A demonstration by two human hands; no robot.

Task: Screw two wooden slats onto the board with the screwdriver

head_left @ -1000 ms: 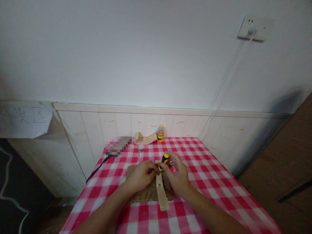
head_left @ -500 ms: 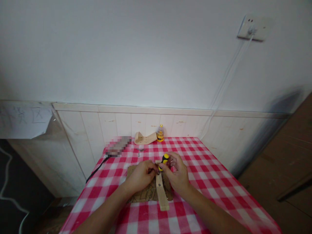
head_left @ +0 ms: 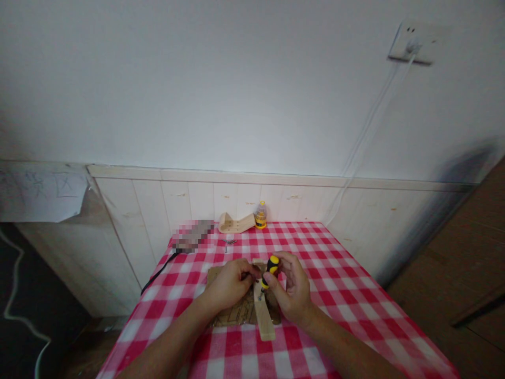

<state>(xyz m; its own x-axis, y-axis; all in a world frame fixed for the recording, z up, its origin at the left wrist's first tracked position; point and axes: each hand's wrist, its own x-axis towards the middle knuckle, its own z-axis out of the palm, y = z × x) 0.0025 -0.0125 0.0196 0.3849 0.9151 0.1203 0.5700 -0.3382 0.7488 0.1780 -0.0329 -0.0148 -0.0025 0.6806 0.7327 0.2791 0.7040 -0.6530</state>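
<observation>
My right hand [head_left: 290, 289] is closed around a short yellow-and-black screwdriver [head_left: 269, 270], tilted, its tip pointing down at a pale wooden strip [head_left: 263, 318]. The strip lies lengthwise on a brown cardboard sheet [head_left: 232, 315] on the red-and-white checked tablecloth [head_left: 335, 295]. My left hand [head_left: 231, 284] rests curled on the cardboard beside the strip's far end, fingertips pinched near the screwdriver tip; whatever it pinches is too small to make out.
At the table's back edge stand a curved wooden piece [head_left: 234, 224] and a small yellow bit holder [head_left: 259, 216]. A few loose screws [head_left: 228, 242] lie nearby. A blurred grey object [head_left: 193, 236] with a black cable sits back left. A wall socket [head_left: 414, 39] has white cords.
My right hand has drawn the screwdriver slightly toward me and down along the strip. The left hand has stayed in place.
</observation>
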